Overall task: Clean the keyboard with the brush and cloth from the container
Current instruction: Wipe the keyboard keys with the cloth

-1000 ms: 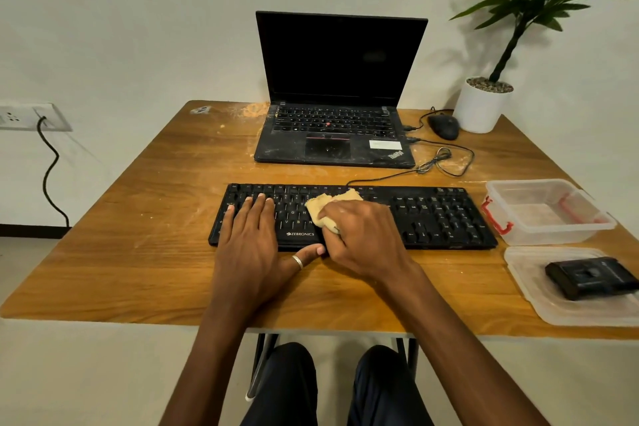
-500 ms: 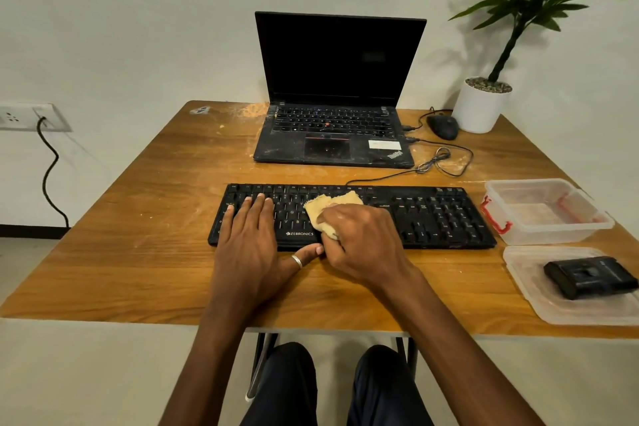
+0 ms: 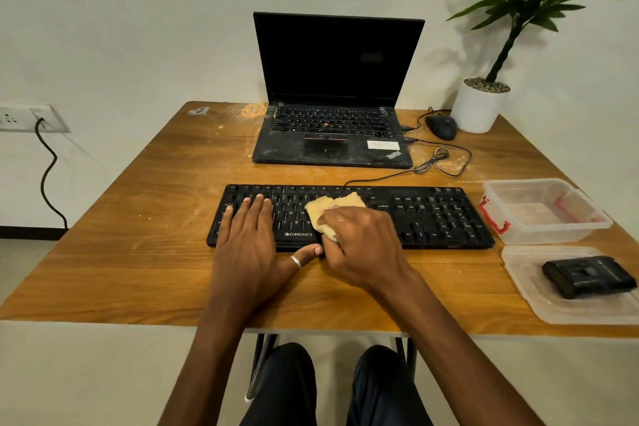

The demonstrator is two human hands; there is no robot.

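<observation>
Cloth (image 3: pixel 332 208) bunched in curled right hand (image 3: pixel 359 242) wipes keyboard (image 3: pixel 432 214) centre; flat, straight-fingered left hand (image 3: pixel 249 245) pins it, presumably against sliding.

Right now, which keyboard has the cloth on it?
The standalone keyboard nearest the person: the right hand holds the cloth on it. The laptop keyboard lies untouched behind.
</observation>
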